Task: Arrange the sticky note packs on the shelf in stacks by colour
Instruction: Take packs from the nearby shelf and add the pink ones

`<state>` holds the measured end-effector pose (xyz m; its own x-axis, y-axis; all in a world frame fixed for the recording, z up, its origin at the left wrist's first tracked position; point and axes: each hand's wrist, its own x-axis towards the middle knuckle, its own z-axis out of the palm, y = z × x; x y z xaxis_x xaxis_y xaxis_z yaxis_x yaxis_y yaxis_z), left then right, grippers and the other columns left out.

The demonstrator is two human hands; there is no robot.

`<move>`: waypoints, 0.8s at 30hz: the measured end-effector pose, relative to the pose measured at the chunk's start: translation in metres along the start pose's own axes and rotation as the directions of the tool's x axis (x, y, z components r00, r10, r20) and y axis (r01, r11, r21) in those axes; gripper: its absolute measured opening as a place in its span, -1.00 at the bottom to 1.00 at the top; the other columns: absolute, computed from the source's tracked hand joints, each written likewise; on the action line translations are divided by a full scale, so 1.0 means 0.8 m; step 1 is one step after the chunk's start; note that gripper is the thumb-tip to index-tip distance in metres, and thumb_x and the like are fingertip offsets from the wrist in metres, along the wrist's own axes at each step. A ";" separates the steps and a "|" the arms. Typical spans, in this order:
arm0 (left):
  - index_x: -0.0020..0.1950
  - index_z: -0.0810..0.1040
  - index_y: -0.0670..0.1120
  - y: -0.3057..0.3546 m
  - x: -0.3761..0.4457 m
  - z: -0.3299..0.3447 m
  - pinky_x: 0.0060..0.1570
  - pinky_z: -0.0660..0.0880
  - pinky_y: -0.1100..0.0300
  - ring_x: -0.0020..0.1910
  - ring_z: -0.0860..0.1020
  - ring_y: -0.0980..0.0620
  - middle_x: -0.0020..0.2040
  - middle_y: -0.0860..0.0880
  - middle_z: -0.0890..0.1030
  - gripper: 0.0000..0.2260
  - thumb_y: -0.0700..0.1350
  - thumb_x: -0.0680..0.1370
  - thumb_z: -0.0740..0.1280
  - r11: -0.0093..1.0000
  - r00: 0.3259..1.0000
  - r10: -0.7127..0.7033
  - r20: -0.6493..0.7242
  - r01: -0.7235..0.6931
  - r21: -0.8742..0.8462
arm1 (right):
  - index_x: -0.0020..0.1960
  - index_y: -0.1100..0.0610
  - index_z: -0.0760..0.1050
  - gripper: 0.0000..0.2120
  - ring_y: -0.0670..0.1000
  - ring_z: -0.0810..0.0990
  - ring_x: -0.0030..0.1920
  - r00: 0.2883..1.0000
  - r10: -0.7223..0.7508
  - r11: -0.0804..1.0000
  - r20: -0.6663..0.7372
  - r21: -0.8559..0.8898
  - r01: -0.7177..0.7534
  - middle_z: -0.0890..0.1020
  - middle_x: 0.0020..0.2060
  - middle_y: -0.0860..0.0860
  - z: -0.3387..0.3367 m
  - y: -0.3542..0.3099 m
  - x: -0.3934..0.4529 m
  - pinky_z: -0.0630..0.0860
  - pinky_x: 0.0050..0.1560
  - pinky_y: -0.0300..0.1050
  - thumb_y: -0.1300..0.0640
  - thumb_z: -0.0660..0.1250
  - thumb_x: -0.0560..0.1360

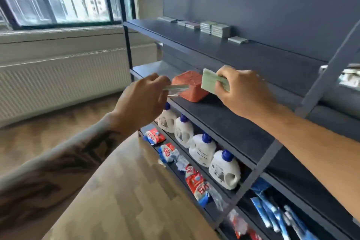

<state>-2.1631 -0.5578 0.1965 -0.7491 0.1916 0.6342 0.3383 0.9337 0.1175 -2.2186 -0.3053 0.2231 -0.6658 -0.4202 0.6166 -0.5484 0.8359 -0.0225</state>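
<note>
My left hand point(145, 96) pinches a thin green sticky note pack point(176, 87) edge-on, in front of the middle shelf. My right hand point(243, 91) grips a thicker pale green sticky note pack point(211, 82) at about the same height. Both packs are held in the air, a little apart. On the top shelf point(194, 45) lie several sticky note packs near the back wall: two low stacks point(215, 29), flatter packs point(187, 24) to their left, and a single green pack point(238, 40) to the right.
A red-orange basket point(191, 89) stands on the middle shelf just behind the held packs. White detergent bottles point(202, 148) with blue caps line the shelf below, with red-and-blue packets point(196, 183) along its front. A radiator and window are on the left.
</note>
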 end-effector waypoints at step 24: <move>0.18 0.64 -0.03 -0.351 0.320 0.177 -0.04 0.60 -0.14 -0.15 0.66 -0.20 0.03 -0.06 0.67 -0.82 -0.09 0.63 0.30 0.988 0.995 0.067 -0.075 -0.056 0.143 | 0.10 0.04 0.54 -0.82 0.31 0.59 -0.13 0.993 0.120 0.987 -0.018 0.106 -0.117 0.65 -0.17 0.14 0.306 0.086 0.436 0.54 -0.18 0.08 0.00 0.26 0.56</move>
<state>-2.5302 -0.7283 0.2176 -0.6802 0.2303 0.6959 0.2946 0.9552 -0.0282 -2.6124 -0.4811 0.2438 -0.7175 -0.3104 0.6236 -0.5170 0.8372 -0.1782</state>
